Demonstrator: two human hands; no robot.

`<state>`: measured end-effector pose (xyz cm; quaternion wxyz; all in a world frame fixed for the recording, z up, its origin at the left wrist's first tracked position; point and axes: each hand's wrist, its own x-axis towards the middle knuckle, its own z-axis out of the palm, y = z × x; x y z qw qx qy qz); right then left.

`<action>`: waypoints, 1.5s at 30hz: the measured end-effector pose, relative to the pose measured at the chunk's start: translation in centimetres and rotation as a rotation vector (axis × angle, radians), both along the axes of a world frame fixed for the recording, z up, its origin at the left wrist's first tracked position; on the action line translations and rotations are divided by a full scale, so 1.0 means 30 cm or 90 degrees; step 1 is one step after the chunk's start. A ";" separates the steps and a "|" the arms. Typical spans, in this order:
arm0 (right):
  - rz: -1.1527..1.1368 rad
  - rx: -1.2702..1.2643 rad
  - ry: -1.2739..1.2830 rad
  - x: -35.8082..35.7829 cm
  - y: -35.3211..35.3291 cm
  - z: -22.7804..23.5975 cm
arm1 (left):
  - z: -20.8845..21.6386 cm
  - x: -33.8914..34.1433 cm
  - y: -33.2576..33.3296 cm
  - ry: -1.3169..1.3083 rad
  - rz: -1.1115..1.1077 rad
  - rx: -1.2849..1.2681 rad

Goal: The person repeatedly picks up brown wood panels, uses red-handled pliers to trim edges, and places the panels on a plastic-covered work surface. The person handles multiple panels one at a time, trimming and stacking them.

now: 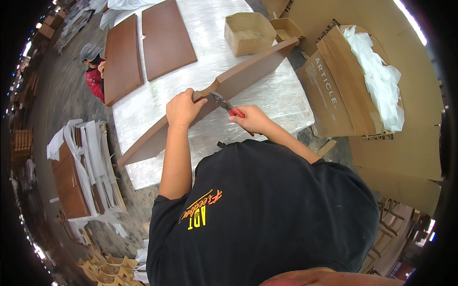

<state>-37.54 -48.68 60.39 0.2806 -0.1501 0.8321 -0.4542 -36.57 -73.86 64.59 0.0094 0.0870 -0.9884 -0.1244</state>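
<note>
A long brown wooden panel (248, 71) stands on its edge across the table, with a curved notch in its upper edge. My left hand (183, 108) is closed over that top edge, just left of the notch. In my right hand (250, 119) is a pair of pliers (222, 101) with red handles and dark metal jaws. The jaws reach the panel beside the notch; whether they grip anything there is too small to tell.
Two flat brown panels (167, 40) lie on the plastic-wrapped table (281, 102). Open cardboard boxes (248, 35) stand at its far side. A large carton (329, 90) with white wrapping is at right. A person (93, 71) is beyond the left edge; wrapped panels (71, 176) stand left.
</note>
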 end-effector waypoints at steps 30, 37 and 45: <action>0.017 0.302 0.386 -0.053 -0.142 0.017 | -0.034 -0.038 -0.063 0.036 -0.027 0.036; 0.078 0.320 0.575 -0.078 -0.116 -0.024 | -0.028 -0.029 -0.043 0.027 -0.013 0.020; 0.077 0.234 0.429 -0.104 -0.108 -0.069 | -0.024 -0.042 -0.045 0.013 -0.007 0.024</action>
